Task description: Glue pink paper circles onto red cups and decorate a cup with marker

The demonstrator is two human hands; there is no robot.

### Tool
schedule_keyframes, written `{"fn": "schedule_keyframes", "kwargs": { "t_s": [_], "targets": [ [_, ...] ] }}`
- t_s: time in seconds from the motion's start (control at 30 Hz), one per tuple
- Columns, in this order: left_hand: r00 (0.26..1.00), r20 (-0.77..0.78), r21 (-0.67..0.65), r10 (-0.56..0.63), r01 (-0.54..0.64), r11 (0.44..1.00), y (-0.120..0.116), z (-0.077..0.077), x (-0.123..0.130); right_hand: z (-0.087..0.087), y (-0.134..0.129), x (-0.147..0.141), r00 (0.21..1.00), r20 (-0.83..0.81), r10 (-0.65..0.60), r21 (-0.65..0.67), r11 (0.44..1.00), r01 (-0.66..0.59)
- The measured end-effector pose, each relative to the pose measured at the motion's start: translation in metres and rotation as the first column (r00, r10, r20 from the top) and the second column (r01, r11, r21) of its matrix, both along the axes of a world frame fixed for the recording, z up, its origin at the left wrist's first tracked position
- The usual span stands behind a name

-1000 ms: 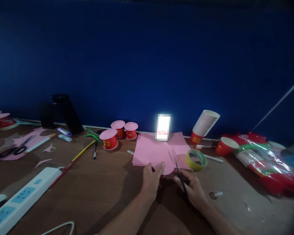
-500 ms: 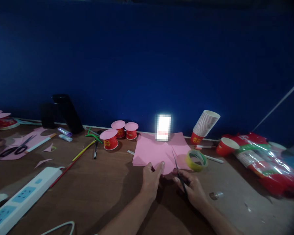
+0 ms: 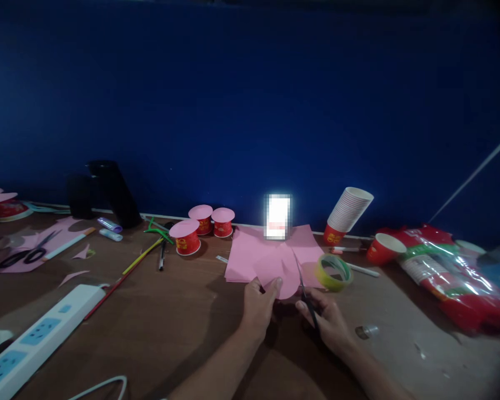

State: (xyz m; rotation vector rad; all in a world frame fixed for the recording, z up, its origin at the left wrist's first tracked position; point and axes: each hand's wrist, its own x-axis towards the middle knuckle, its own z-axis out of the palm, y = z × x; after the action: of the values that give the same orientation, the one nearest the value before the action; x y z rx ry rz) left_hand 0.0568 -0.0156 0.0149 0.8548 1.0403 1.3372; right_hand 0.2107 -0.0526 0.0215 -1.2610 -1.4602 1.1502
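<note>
Rounded paper — in left grip

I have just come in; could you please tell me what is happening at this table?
A person's left hand holds a rounded piece of pink paper, while the right hand holds dark-handled scissors, their blades close by the paper's right edge. Pink sheets lie behind the hands. To the left stand three red cups topped with pink discs.
</note>
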Motion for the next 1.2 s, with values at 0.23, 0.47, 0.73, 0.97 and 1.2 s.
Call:
{"fn": "schedule_keyframes", "kwargs": {
  "t_s": [0.23,0.47,0.73,0.97,1.2],
  "targets": [
    [1.0,-0.022,0.014,-0.009,0.009,1.0,-0.001,0.001,-0.001,0.003,0.0,-0.001,1.0,0.023,-0.019,-0.003,1.0,0.019],
    [1.0,-0.008,0.004,-0.007,0.007,1.0,-0.001,-0.001,0.0,-0.001,0.001,0.001,0.999,0.022,-0.029,-0.028,0.999,0.029],
    [1.0,-0.013,-0.01,0.018,-0.018,1.0,0.0,-0.003,0.0,0.003,0.001,-0.001,0.999,0.041,-0.027,-0.04,0.999,0.029],
    [1.0,0.004,-0.028,0.029,-0.029,0.999,0.0,-0.001,0.0,0.009,0.0,-0.001,0.997,0.072,-0.014,0.001,1.0,0.014],
    [0.999,0.033,-0.004,0.009,-0.009,1.0,0.0,-0.003,0.001,0.009,0.0,-0.001,0.998,0.056,-0.018,-0.03,0.999,0.02]
  ]
}}
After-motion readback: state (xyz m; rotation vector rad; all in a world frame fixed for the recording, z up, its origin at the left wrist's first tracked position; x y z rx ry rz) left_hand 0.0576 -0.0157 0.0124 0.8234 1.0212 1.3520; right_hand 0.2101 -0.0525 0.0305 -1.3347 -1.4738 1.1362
